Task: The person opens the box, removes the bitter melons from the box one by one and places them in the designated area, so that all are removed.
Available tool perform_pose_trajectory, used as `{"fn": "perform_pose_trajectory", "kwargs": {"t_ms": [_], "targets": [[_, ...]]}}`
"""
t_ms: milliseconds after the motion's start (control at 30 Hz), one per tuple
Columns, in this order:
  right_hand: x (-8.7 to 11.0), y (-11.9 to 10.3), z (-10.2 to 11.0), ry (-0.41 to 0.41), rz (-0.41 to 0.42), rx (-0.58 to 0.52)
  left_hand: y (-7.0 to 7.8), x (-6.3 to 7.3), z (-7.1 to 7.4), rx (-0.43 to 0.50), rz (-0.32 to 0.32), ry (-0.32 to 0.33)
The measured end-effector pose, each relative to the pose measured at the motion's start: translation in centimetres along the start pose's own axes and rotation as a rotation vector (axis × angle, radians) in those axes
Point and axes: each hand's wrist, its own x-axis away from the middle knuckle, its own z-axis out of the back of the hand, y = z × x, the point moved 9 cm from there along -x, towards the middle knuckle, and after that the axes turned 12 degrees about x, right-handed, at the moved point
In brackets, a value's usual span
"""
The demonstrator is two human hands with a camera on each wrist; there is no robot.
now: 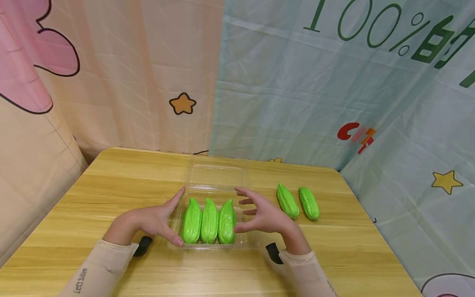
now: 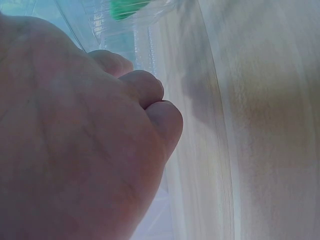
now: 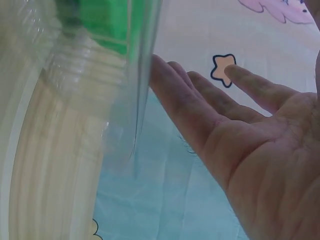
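Observation:
A clear plastic clamshell box [image 1: 216, 175] lies on the table with its lid folded back. Three bright green, ridged bitter gourds [image 1: 210, 221] lie side by side in its base. At the box's left side is my left hand [image 1: 154, 220], thumb and a finger spread apart; whether it touches the wall I cannot tell. My right hand [image 1: 265, 213] hovers at the right side, fingers spread, nothing gripped. In the right wrist view its palm [image 3: 270, 155] faces the camera, beside the box's clear wall [image 3: 120, 115]. The left wrist view shows my left hand's lower fingers partly bent, holding nothing.
Two more green gourds, one [image 1: 288, 201] nearer the box and another [image 1: 309, 203] further right, lie on the wooden table [image 1: 148, 173]. Printed curtains [image 1: 278, 82] hang behind the table's far edge and along both sides.

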Motion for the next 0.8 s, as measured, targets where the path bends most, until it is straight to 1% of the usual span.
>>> {"fn": "perform_pose_trajectory", "kwargs": {"t_ms": [133,333,600,800], "targets": [[-0.1,-0.4,-0.6,-0.014,-0.003,0.024,0.0,0.0,0.0,-0.002,0.010,0.003],[-0.4,-0.1,-1.3,-0.037,-0.016,0.063,0.0,0.0,0.0,-0.004,0.010,0.003],[-0.7,0.3,-2.5,-0.083,-0.031,0.030,0.1,0.0,0.0,0.000,0.009,0.004],[-0.9,0.4,-3.0,-0.086,-0.047,0.070,0.1,0.0,0.0,0.006,0.017,0.004]]}}
